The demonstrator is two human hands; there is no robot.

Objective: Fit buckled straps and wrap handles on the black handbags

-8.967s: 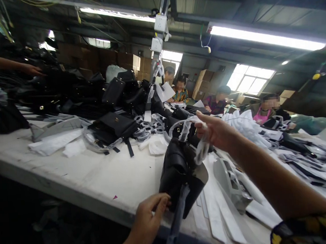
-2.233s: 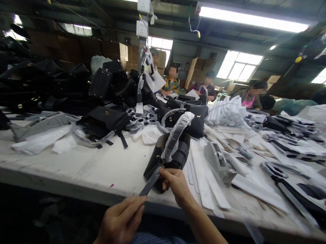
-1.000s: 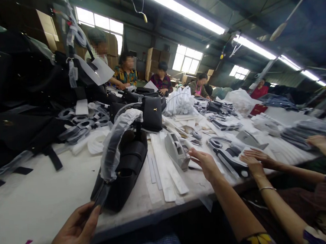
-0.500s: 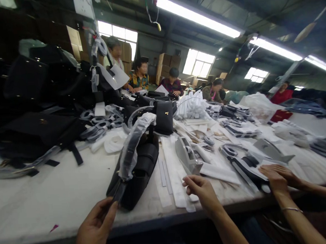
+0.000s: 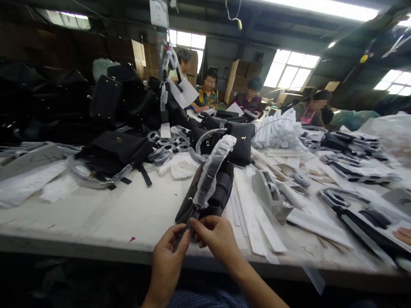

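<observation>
Pinching the dark strap (image 5: 193, 213) of a black bag (image 5: 223, 185) in the left hand (image 5: 168, 259), holding the curled right hand (image 5: 219, 241) against it, too hidden to tell whether gripping.

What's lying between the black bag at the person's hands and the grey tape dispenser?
In the head camera's view, long white strips lie between the black bag and the grey tape dispenser.
</observation>
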